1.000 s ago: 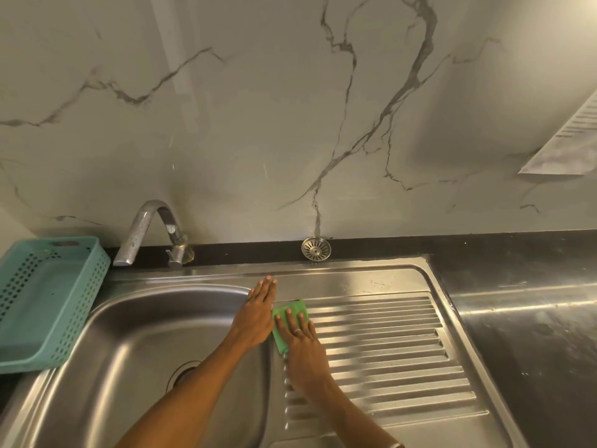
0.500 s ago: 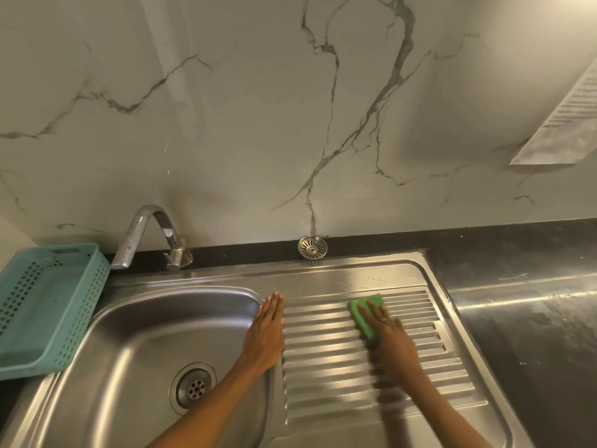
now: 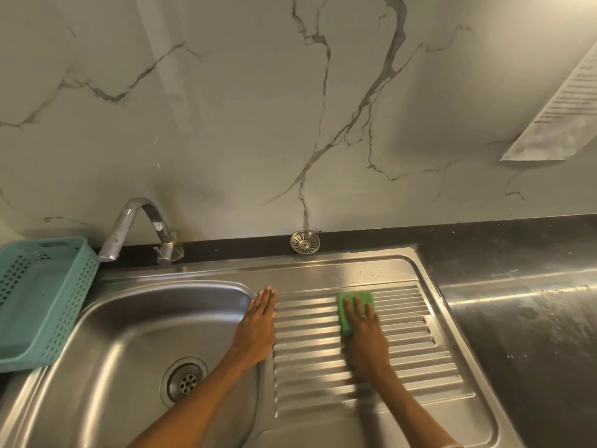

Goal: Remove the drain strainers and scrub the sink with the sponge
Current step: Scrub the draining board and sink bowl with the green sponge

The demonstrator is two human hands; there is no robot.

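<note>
The steel sink (image 3: pixel 135 318) has a bowl on the left and a ribbed drainboard (image 3: pixel 416 350) on the right. My right hand (image 3: pixel 365 331) presses flat on a green sponge (image 3: pixel 350 305) at the upper middle of the drainboard. My left hand (image 3: pixel 258 324) lies flat, fingers together, on the ridge between bowl and drainboard. A round metal drain strainer (image 3: pixel 305 242) stands on the dark ledge against the wall, behind the drainboard. The bowl's drain opening (image 3: pixel 184 381) shows a fixed perforated plate.
A curved steel tap (image 3: pixel 135 227) rises behind the bowl. A teal perforated plastic basket (image 3: pixel 35 305) sits at the left of the sink. Dark countertop (image 3: pixel 523 318) runs to the right. A printed paper sheet (image 3: pixel 562 101) hangs on the marble wall.
My right hand slid the sponge from beside the left hand rightward across the ribs over the last second. The left hand stayed on the ridge. The camera tilted slightly.
</note>
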